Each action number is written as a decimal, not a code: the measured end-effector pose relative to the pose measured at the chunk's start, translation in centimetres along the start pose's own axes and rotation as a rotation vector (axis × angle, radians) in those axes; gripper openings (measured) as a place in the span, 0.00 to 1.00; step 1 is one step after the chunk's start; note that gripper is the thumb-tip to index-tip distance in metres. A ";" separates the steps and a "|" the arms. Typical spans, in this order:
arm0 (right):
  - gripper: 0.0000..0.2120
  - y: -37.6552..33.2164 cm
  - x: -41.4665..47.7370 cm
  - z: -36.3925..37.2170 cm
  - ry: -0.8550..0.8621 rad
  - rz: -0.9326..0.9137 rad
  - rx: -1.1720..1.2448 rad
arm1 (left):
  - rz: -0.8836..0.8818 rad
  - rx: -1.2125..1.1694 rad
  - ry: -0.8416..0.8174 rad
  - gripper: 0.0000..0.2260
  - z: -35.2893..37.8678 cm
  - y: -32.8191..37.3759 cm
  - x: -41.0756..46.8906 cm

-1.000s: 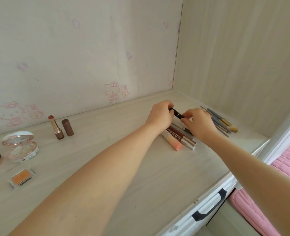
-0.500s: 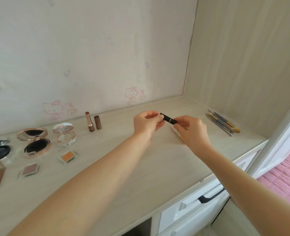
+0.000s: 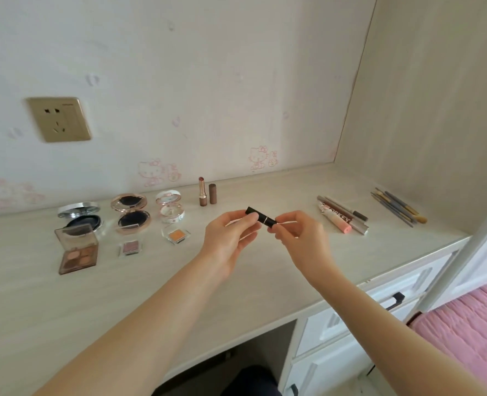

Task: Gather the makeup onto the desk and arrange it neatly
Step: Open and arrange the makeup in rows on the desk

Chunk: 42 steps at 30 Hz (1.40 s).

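Pale wood-grain desk (image 3: 122, 304) ran along the wall, with makeup laid out on it in groups. Both forearms extended over the middle. Left hand (image 3: 228, 238) and right hand (image 3: 299, 238) were both closed in pinch grips on one item, each taking one end. Far left: brown four-pan eyeshadow palette (image 3: 77, 250), open, with three round open compacts (image 3: 132, 213) in a row behind and right of it. Far right: bundle of thin grey-handled brushes (image 3: 398, 208), lying flat. Left of those, a few slim lip and liner tubes (image 3: 342, 218), side by side. Near the wall, gold uncapped lipstick (image 3: 202, 192) stood upright, brown cap (image 3: 213, 193) just beside it. Two small square shadow pans (image 3: 176, 235) lay in front of the compacts. Smallest: short black cylindrical tube (image 3: 261, 217) with a thin gold band, held tilted above the desk centre, touching no surface. Likely light, rigid, glossy plastic, so slippery; could roll if laid down. Best held across the barrel either side of the band. Whether the cap was loose, cannot tell.
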State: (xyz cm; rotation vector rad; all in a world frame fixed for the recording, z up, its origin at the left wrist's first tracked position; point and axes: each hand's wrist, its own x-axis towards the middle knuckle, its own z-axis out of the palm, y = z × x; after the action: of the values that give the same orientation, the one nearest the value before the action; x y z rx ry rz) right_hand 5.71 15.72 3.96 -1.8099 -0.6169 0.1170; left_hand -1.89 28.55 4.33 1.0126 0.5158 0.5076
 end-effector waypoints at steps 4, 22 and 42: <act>0.04 -1.1 -1.8 2.3 -0.054 0.022 0.067 | 0.061 0.099 -0.023 0.10 -2.1 0.5 -1.8; 0.06 -2.5 -3.7 8.7 -0.229 0.021 0.027 | 0.313 0.592 0.062 0.04 -10.6 1.8 -4.5; 0.09 -1.6 -4.2 10.0 -0.448 -0.222 -0.184 | 0.679 1.505 -0.155 0.09 -13.3 2.0 -5.6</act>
State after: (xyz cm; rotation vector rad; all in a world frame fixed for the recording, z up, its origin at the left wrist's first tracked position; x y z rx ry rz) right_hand -2.25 22.77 1.16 -1.8888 -1.1734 0.3291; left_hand -14.73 34.63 1.26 2.6995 0.3485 0.5984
